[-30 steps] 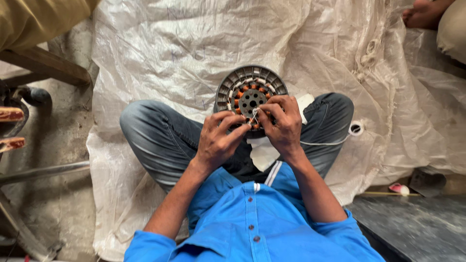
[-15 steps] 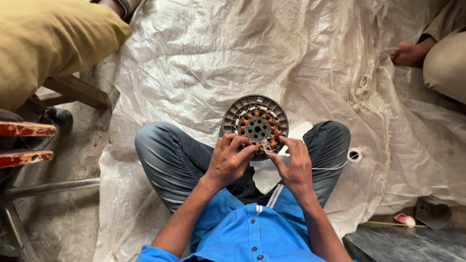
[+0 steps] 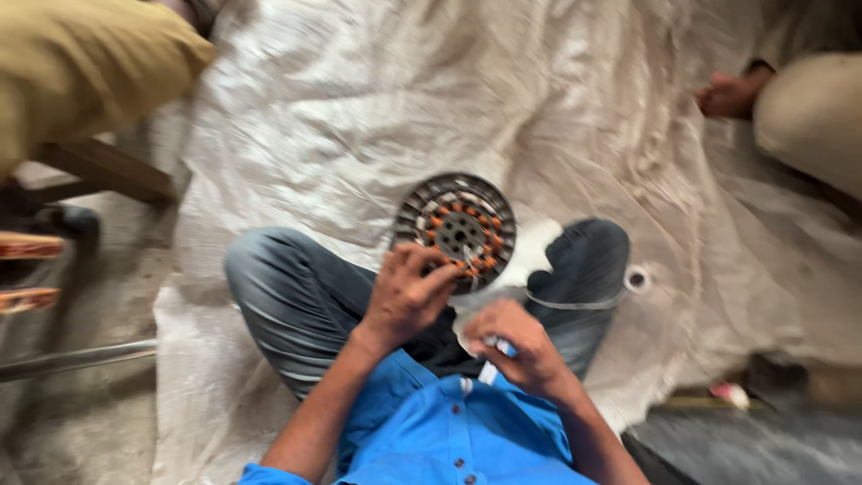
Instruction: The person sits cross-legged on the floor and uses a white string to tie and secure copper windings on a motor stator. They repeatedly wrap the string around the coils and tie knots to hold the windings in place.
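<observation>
My left hand grips the near edge of the round motor stator resting between my crossed knees on the white sheet; my right hand is clenched on a small white-and-blue piece just beside it.

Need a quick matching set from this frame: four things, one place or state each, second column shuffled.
1. round motor stator
2. left hand
3. right hand
4. white woven sheet

A. spread over the floor
B. fingers on the stator's near rim
C. resting in the lap between the knees
D. drawn back to the chest, closed on a small white and blue object

Pairs: 1-C, 2-B, 3-D, 4-A
</observation>
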